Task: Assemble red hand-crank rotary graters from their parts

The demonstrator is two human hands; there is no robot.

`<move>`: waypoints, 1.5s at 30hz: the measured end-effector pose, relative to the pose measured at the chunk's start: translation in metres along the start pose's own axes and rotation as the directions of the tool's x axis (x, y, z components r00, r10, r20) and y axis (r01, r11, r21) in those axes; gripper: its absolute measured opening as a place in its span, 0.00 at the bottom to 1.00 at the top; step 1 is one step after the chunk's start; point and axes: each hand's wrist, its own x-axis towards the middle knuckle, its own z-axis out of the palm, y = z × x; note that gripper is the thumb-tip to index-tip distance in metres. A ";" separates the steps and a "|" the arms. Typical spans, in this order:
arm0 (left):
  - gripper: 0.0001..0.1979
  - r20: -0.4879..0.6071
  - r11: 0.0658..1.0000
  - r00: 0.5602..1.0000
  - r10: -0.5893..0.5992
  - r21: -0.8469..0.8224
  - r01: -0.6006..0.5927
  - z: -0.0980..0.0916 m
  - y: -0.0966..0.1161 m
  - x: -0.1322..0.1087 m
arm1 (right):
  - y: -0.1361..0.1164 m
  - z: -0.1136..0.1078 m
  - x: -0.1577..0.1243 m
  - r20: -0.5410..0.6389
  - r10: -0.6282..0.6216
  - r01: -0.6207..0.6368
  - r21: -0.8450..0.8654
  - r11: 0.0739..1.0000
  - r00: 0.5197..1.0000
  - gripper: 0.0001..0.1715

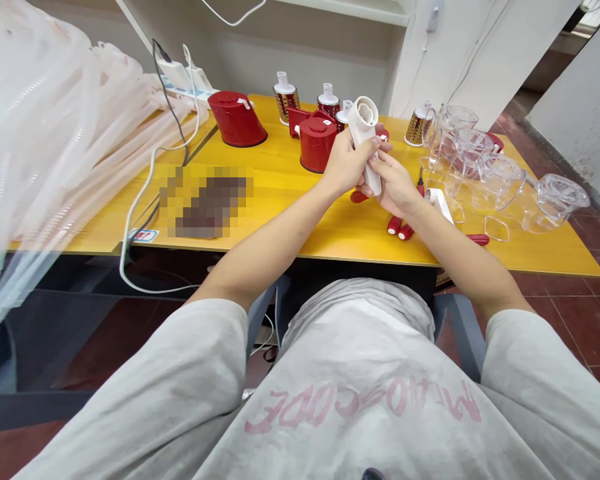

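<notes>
White plastic ring-ended handle point(359, 132), gripped;
left hand point(343, 161) and right hand point(396, 185) pinched it; slackened grip could have dropped it onto the yellow wood-grained tabletop point(270, 183).

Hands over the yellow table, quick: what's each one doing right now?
Left hand: closed, holding the long white plastic part with a round end.
Right hand: closed, holding the same part.
</notes>
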 end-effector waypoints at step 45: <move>0.41 -0.288 0.607 0.955 0.070 0.772 0.188 -0.094 -0.016 0.048 | -0.026 -0.038 -0.019 0.292 0.023 0.293 -0.953 -0.076 0.956 0.40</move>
